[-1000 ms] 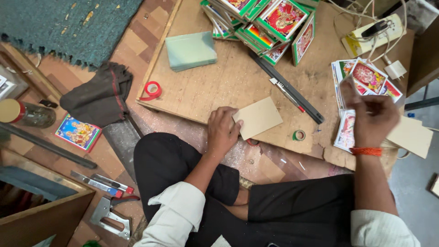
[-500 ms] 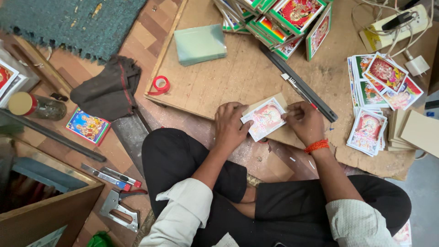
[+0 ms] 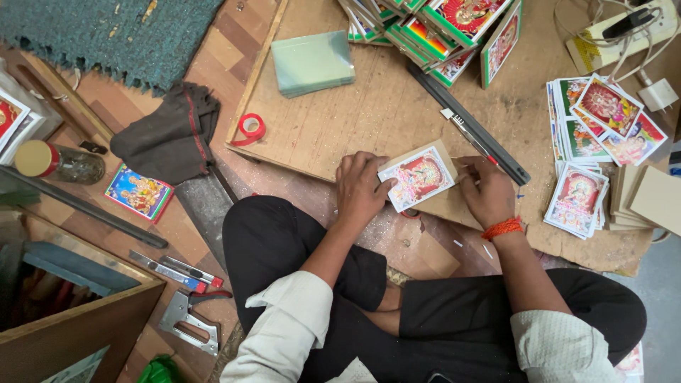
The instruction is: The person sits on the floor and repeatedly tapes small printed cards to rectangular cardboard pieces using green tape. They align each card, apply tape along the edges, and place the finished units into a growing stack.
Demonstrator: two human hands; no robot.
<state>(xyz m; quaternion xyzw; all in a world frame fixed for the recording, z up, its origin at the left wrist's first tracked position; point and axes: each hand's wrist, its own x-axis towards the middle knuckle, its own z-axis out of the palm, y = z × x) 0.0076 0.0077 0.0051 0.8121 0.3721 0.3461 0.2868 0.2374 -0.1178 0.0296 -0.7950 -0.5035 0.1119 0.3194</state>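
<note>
Both the left hand [image 3: 362, 188] and the right hand [image 3: 488, 190] are grasping a colourful picture card [image 3: 417, 176] by its opposite edges, pressing it onto a backing board lying on the plywood sheet [image 3: 340, 120], just below the black ruler [image 3: 472, 128].

white long sleeves, rolled on the left arm; black trousers; orange thread band, possibly braided, at right hand [image 3: 489, 195] wrist.
</note>
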